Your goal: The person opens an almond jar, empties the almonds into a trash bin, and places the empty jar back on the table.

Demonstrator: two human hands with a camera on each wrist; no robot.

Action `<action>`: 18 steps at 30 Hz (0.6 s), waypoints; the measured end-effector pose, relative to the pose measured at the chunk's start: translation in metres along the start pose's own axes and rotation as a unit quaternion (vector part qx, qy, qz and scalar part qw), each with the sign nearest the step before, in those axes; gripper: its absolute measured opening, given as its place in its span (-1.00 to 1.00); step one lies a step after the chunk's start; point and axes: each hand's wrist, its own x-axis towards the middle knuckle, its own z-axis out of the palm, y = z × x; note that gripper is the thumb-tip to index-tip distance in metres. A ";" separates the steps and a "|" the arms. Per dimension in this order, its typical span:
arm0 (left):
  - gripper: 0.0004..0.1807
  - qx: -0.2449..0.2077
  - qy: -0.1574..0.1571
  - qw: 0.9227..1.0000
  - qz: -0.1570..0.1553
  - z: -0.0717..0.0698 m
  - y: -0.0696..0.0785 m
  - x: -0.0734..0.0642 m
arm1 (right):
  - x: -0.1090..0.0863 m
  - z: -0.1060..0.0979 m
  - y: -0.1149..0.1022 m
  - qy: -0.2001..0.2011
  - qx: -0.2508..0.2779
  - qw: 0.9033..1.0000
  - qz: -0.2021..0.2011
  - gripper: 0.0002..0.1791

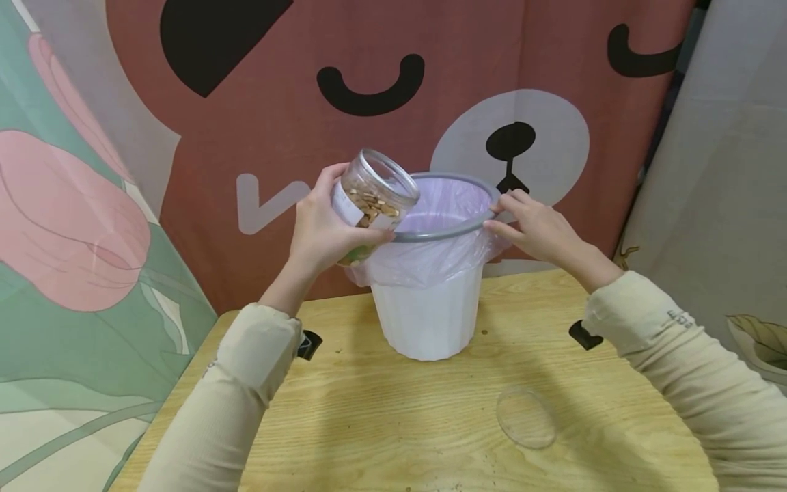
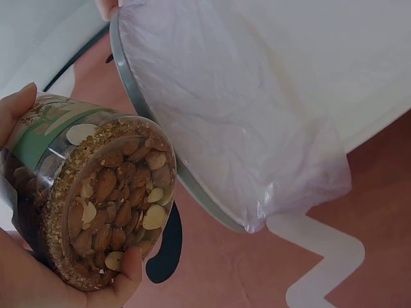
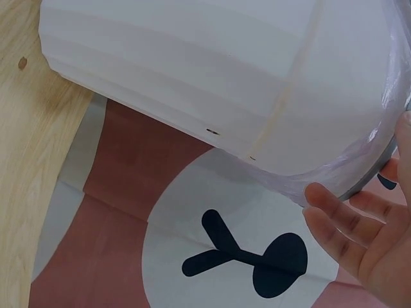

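My left hand (image 1: 316,229) grips a clear jar (image 1: 384,184) and tilts it with its uncovered mouth toward the bin. Almonds (image 1: 371,207) lie inside the jar; in the left wrist view its base shows almonds (image 2: 106,205) and brown crumbs. A white trash bin (image 1: 427,318) stands upright on the table, lined with a thin pale-purple bag (image 1: 412,263) folded over its grey rim (image 1: 445,234). On the rim's right side, my right hand (image 1: 541,225) holds the edge between thumb and fingers. Several of its fingers (image 3: 347,221) show outside the bin in the right wrist view.
A round clear lid (image 1: 526,418) lies flat on the wooden table (image 1: 381,417), in front of the bin and to the right. Behind the table hangs a printed cloth (image 1: 277,137) with a cartoon bear face. A patterned cloth (image 1: 67,342) hangs at the left.
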 end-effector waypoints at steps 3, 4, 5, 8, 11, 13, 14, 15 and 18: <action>-0.01 0.024 0.004 1.000 -0.002 -0.001 -0.001 0.003 | 0.000 0.001 0.000 0.002 0.000 1.000 -0.002 -0.75; -0.01 0.031 0.005 1.000 -0.003 -0.001 -0.002 0.005 | 0.000 0.001 0.000 0.003 -0.001 1.000 -0.002 -0.75; -0.02 0.038 0.006 0.999 -0.004 -0.001 -0.002 0.006 | 0.000 0.001 0.000 0.003 -0.002 1.000 -0.003 -0.76; -0.03 0.046 0.006 0.999 -0.002 -0.001 -0.004 0.008 | 0.000 0.001 -0.001 0.002 -0.002 1.000 -0.001 -0.75; -0.03 0.060 0.005 0.998 -0.001 0.000 -0.004 0.011 | 0.000 0.001 -0.002 0.001 -0.003 1.000 0.003 -0.75; -0.03 0.068 0.007 0.998 0.000 0.000 -0.004 0.014 | -0.001 0.001 -0.002 0.000 -0.004 1.000 0.004 -0.74; -0.02 0.073 0.008 0.997 0.001 0.000 -0.004 0.015 | -0.001 0.001 -0.002 0.001 -0.004 1.000 0.003 -0.75; -0.02 0.079 0.009 0.997 0.001 0.000 -0.004 0.017 | -0.001 0.001 -0.001 0.002 -0.005 1.000 0.003 -0.75; 0.00 0.094 0.007 0.996 0.000 -0.001 -0.003 0.020 | -0.001 0.002 0.000 0.004 -0.005 1.000 -0.001 -0.75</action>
